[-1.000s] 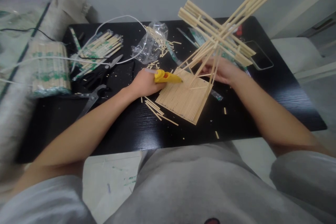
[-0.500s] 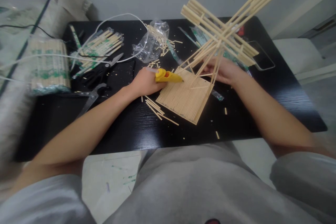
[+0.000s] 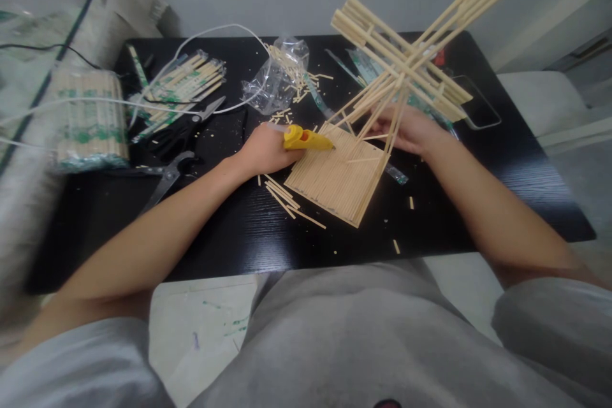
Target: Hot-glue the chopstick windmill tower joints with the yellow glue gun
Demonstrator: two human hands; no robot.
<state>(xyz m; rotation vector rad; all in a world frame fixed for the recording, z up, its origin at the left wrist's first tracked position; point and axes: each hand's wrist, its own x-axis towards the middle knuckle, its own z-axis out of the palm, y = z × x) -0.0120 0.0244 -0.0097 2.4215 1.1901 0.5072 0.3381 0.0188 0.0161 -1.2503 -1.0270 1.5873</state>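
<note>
My left hand [image 3: 270,150] is wrapped round a yellow hot glue gun [image 3: 306,139], its nozzle pointing right, just over a square base of wooden sticks [image 3: 329,172]. From this base rise slanting thin sticks that carry a windmill-like stick model [image 3: 404,70] with crossed blades of bundled sticks. Behind the slanting sticks, at the right rear of the base, my right hand [image 3: 404,127] has its fingers closed on the model's frame; the sticks partly hide the fingertips. A short stick [image 3: 366,159] lies across the base near the nozzle.
Loose sticks [image 3: 287,199] lie left of the base. Scissors [image 3: 203,116], pliers-like cutters [image 3: 167,178] and bagged sticks [image 3: 191,83] are on the left, beside a large wrapped bundle [image 3: 88,118]. A white cable [image 3: 217,27] loops over the black table [image 3: 229,239]. Clear plastic [image 3: 268,89] lies behind.
</note>
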